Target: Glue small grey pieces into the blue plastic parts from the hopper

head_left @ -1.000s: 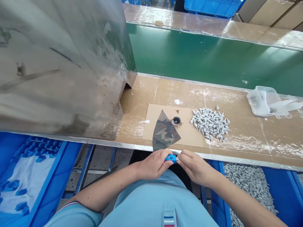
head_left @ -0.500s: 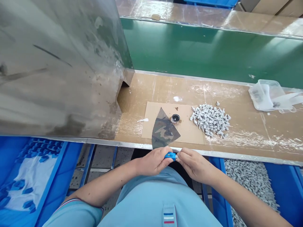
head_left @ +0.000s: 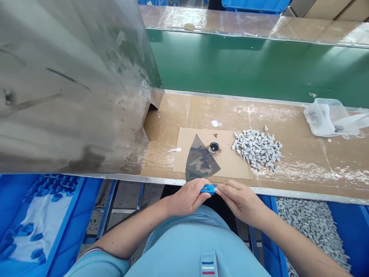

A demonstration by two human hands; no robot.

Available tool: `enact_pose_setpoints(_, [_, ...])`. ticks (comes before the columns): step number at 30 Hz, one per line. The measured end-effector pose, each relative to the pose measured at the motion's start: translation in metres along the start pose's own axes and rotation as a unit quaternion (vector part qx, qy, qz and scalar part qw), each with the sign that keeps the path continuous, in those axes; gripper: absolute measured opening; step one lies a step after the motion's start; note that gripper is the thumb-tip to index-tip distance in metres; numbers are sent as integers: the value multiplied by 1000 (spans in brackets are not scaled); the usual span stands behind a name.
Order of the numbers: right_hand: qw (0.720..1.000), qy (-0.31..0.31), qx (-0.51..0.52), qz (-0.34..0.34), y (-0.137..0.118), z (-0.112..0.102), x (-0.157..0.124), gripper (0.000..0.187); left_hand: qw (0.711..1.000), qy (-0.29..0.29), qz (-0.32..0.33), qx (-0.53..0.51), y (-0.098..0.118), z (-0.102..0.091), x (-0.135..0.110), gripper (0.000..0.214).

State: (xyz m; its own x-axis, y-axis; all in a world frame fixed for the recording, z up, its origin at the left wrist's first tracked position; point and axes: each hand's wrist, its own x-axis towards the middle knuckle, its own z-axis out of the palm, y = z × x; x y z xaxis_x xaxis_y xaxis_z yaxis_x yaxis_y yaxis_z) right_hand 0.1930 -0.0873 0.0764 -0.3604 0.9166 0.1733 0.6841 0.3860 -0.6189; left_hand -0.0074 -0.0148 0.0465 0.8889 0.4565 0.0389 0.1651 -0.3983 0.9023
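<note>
Much as a moment earlier, the left hand (head_left: 188,197) clenches a small blue plastic piece (head_left: 208,189) just beside the metal table edge (head_left: 288,191), and the right hand (head_left: 240,204) pinches its pale tip. At 11 o'clock, a camouflage-patterned sheet (head_left: 200,161) lies on smooth cardboard (head_left: 184,140); rough grey pieces (head_left: 256,149) heap at 1 o'clock.
</note>
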Motion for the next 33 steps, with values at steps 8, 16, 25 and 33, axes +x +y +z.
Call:
enact_pose_setpoints(8, [996,79,36,-23,-3,9,-2,23,998,-3,-41,-48,6,7,-1,36])
enact_pose_setpoints(16, [994,83,57,-43,-2,5,1,23,969,73,94,216,1,11,-1,38])
enact_pose_setpoints(25, [989,146,19,-33,3,13,-4,21,961,160,148,171,-9,8,7,30])
enact_pose_setpoints(33, [987,160,7,-7,-1,16,-6,23,963,196,150,110,-20,10,3,29])
